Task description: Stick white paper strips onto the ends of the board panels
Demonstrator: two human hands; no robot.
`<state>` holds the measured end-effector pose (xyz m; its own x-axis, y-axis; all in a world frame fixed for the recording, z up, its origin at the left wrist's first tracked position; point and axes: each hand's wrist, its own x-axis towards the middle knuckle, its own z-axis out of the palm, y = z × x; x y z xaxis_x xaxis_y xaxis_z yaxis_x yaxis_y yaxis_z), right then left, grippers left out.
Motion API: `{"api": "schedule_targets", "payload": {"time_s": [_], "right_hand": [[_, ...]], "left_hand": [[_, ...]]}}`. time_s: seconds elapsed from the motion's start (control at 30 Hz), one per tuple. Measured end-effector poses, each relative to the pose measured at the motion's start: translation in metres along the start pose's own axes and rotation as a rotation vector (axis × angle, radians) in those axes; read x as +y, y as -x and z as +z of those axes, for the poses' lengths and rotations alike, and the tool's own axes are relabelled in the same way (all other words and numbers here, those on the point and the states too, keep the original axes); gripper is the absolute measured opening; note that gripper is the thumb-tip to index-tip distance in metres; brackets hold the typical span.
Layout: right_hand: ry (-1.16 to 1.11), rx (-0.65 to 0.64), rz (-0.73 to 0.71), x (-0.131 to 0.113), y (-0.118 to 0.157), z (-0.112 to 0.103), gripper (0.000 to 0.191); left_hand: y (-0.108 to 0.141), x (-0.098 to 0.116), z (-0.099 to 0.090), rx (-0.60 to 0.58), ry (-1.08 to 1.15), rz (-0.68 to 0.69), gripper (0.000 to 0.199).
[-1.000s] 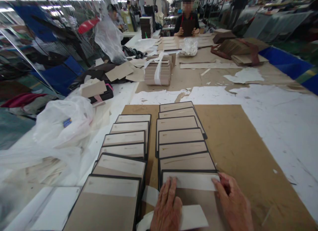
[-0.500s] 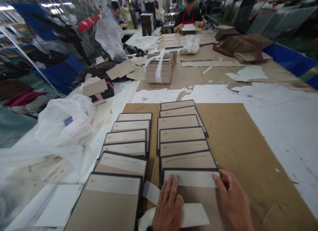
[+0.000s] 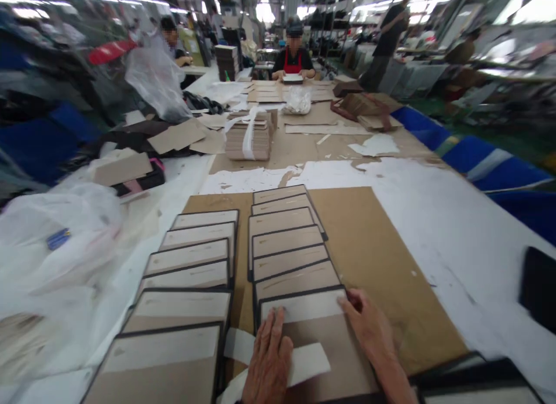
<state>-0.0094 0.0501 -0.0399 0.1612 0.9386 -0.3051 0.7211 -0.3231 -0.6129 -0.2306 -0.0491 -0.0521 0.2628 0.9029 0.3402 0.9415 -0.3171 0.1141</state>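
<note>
Two overlapping columns of beige panels with dark edges lie on a brown board (image 3: 399, 311). My left hand (image 3: 269, 355) lies flat, fingers extended and slightly apart, on the nearest panel of the right column (image 3: 321, 340), over loose white strips (image 3: 308, 363). At that panel's upper right corner my right hand (image 3: 369, 329) pinches the edge between thumb and curled fingers. The left column's nearest panel (image 3: 160, 363) is untouched. Each panel has a paler band along its top.
A tied bundle of beige boards (image 3: 247, 138) stands beyond the panels. Clear plastic bags (image 3: 65, 236) lie at left. Dark-edged items (image 3: 478, 381) sit at the lower right. Across the table a person in a red apron (image 3: 293, 59) holds a panel. Blue bins (image 3: 486, 158) line the right side.
The view has swung right and tilted up, bringing the dark-edged items at lower right into sight. Both hands keep nearly the same places on the panel.
</note>
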Motion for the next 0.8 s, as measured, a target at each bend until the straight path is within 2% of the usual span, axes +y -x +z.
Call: {"api": "schedule_targets", "payload": {"time_s": [0.03, 0.13, 0.23, 0.37, 0.57, 0.7, 0.8], "right_hand": [[0.003, 0.001, -0.007, -0.002, -0.002, 0.001, 0.030], [0.008, 0.012, -0.018, -0.002, -0.010, 0.000, 0.023], [-0.009, 0.005, -0.044, 0.000, -0.015, -0.005, 0.023], [-0.050, -0.019, -0.105, 0.003, -0.008, -0.009, 0.030], [-0.072, 0.013, -0.167, 0.005, -0.001, -0.003, 0.038], [-0.049, 0.090, -0.169, -0.008, 0.012, -0.009, 0.040], [-0.066, 0.131, -0.155, -0.016, 0.018, -0.011, 0.034]], "left_hand": [[0.001, -0.004, 0.000, 0.034, 0.026, 0.017, 0.023], [0.004, -0.018, 0.003, -0.021, 0.145, 0.112, 0.031], [0.007, -0.029, 0.004, -0.030, 0.173, 0.129, 0.038], [0.012, -0.027, -0.006, -0.037, 0.098, 0.047, 0.045], [0.012, -0.020, -0.014, -0.128, 0.005, -0.129, 0.044], [0.018, -0.021, -0.011, -0.147, 0.043, -0.138, 0.048], [0.023, -0.031, -0.005, -0.092, 0.104, -0.087, 0.052]]}}
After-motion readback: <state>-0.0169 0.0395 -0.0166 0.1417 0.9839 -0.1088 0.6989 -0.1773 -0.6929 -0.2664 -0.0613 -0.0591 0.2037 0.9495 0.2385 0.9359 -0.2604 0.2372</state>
